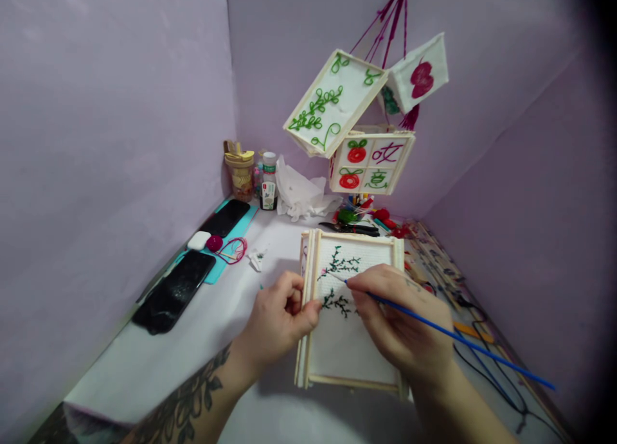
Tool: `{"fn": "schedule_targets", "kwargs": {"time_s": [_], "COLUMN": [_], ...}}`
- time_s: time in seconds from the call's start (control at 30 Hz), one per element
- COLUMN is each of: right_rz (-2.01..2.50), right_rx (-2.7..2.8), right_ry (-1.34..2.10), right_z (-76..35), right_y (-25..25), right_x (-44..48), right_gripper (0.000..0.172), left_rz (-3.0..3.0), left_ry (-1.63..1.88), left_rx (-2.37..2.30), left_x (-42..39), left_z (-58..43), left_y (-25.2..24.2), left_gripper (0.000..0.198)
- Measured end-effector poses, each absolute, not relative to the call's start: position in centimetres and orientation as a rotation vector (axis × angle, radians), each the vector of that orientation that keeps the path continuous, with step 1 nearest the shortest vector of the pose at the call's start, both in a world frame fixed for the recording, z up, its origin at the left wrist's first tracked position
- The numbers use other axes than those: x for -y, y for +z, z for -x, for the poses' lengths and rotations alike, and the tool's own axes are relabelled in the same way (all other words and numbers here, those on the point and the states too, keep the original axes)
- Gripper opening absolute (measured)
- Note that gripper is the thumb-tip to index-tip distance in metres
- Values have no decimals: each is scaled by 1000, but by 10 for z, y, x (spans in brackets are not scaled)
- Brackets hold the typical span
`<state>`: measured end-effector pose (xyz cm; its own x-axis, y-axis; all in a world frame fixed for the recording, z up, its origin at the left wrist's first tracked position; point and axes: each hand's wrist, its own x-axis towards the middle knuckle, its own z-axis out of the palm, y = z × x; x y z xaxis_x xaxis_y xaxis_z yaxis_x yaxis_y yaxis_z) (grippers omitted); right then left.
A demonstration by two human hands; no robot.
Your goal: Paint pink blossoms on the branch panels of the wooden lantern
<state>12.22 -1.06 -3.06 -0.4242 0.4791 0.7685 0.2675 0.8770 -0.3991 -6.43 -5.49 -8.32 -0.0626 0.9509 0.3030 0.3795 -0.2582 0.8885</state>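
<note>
A box-shaped lantern (354, 357) with pale wooden strips along its edges stands on the white table. Its white panel bears dark green painted branches (340, 264) and a small pink spot near their left end. My left hand (284, 315) is closed around the lantern's left edge, thumb on the front. Between the thumb and fingers of my right hand (405, 322) is a thin blue paintbrush (463, 338). The brush tip is at the panel, near the pink spot; whether it touches I cannot tell. The handle slants down to the right.
Decorated lanterns (373, 164) hang from purple cords above the back. Black-handled pliers (357, 229) lie behind the box. On the left are two black phones (176, 293), a white case (198, 240) and magenta yarn (214, 243). Crumpled tissue (299, 190), a bottle (268, 187) and a cup (240, 174) stand behind.
</note>
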Motion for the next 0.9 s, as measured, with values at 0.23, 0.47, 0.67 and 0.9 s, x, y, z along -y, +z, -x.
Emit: {"fn": "schedule_targets", "kwargs": {"time_s": [0.23, 0.47, 0.67, 0.9], "right_rz": [537, 529, 520, 427], "right_rx": [2043, 2053, 2050, 1598], "right_ry": [264, 265, 279, 362], "right_z": [-123, -123, -121, -140], "right_y": [-31, -31, -29, -31], "right_x": [11, 11, 11, 9], "right_gripper": [24, 23, 24, 18], "left_rz": [-1677, -1673, -1692, -1725], "left_ry": [1329, 1335, 1344, 1372], "left_rx": [-1416, -1413, -1418, -1451], "left_x": [55, 55, 54, 54], "left_z": [65, 65, 65, 65], "left_y": [-85, -84, -85, -88], "left_gripper": [14, 14, 14, 12]}}
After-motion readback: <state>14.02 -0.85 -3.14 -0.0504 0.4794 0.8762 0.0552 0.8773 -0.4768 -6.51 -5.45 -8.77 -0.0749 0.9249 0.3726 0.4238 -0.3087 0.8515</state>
